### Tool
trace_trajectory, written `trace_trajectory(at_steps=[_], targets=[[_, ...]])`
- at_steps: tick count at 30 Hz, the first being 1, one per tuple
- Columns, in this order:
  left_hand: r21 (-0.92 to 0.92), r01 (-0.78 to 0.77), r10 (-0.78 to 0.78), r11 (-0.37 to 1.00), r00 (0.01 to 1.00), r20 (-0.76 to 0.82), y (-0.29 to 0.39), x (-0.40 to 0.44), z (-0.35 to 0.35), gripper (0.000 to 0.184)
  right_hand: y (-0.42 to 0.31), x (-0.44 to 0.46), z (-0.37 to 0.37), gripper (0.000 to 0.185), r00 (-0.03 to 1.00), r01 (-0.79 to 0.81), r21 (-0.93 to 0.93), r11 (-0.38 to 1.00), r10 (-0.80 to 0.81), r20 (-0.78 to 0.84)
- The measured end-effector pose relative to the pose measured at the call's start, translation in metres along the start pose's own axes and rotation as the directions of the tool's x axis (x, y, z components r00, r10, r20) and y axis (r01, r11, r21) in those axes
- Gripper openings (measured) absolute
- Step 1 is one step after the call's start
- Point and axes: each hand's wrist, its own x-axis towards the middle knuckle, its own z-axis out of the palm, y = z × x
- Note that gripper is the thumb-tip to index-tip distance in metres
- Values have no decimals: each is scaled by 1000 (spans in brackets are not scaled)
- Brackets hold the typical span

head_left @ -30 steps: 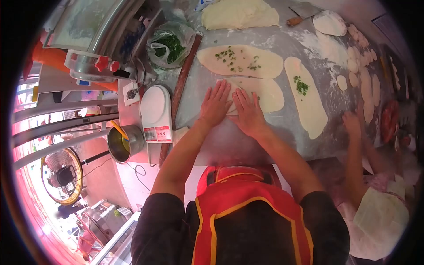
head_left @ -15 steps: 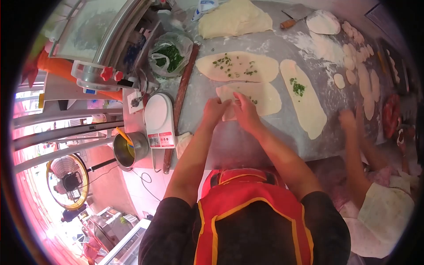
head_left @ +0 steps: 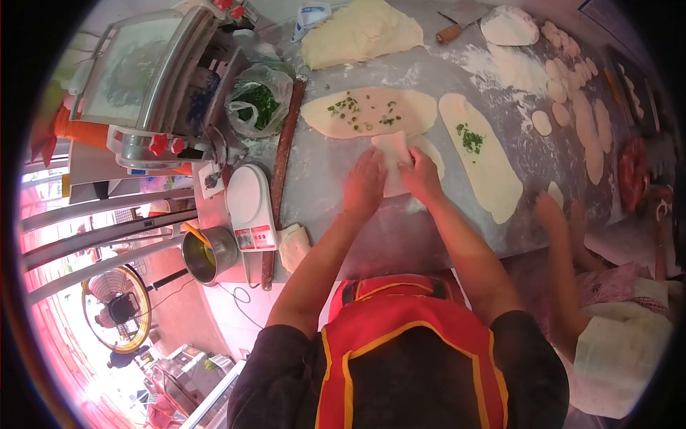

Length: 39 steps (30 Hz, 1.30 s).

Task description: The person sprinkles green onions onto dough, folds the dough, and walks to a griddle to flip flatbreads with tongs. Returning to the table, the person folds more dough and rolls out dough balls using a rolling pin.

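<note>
A flattened piece of dough (head_left: 394, 168) lies before me on the grey worktop, its left part folded over toward the right. My left hand (head_left: 365, 184) is closed on the left edge of that fold. On the fold's right side, my right hand (head_left: 423, 176) grips with thumb and fingers. Just beyond sits a longer dough sheet (head_left: 393, 107) sprinkled with chopped green onion. To the right is another long strip of dough (head_left: 489, 171) with a small heap of green onion (head_left: 469, 139) near its upper end.
On the left are a wooden rolling rod (head_left: 284, 157), a white scale (head_left: 250, 204), a bag of chopped greens (head_left: 259, 107) and a metal pot (head_left: 209, 255). A big dough mass (head_left: 362, 34) and flour (head_left: 509, 27) lie behind. At right, a co-worker's hands (head_left: 561, 211) handle dough beside several small pieces.
The left part of the near dough piece has been folded over to the right, both hands moving rightward with it. The view has shifted slightly. The co-worker now holds a small dough piece.
</note>
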Motion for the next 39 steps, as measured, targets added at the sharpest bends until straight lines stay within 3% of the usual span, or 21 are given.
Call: trace_trajectory(at_steps=[2,8,11,15,18,20,23,26,27,29,32,35,38,39], targets=[[120,-115,116,986,993,-3,0,-5,16,50,9,4,2,34,998,22,-106,994,-28,-53],[215,-57,28,975,990,137,6,-10,30,56,32,-3,-17,39,944,133,-427,894,-246,-220],[224,-76,49,972,991,124,5,-11,31,55,41,-3,-38,41,933,39,-513,857,-215,-289],[220,-123,80,968,978,193,28,2,26,54,42,10,-48,25,981,-188,-381,905,157,-112],[239,-157,118,958,978,170,27,2,36,50,29,7,-51,20,980,-73,-300,951,12,-201],[226,-167,140,960,981,131,27,2,36,46,16,3,-39,17,986,35,-194,980,-66,-154],[-260,-13,46,965,991,122,1,12,46,37,13,-4,-2,15,979,163,-105,981,-174,-105],[-146,133,-162,980,963,-214,-9,-6,42,33,30,0,6,21,947,296,-123,947,-308,-93],[-237,249,-278,939,956,-97,-6,-4,33,35,35,1,3,23,930,343,-140,929,-356,-87],[-372,487,-460,790,872,165,9,3,9,41,28,-2,-11,34,973,209,-223,952,-226,-56],[-324,624,-589,711,780,211,14,22,19,52,27,-7,-11,39,972,185,-220,958,-210,-100],[-171,662,-563,730,724,398,20,34,12,55,33,-13,-1,42,967,196,-190,962,-221,-125],[-113,394,-363,912,904,227,4,1,21,53,35,-40,11,43,982,118,-150,982,-137,-127],[-99,424,-394,900,891,226,-1,-11,18,52,40,-49,23,42,990,80,-121,989,-93,-110]])
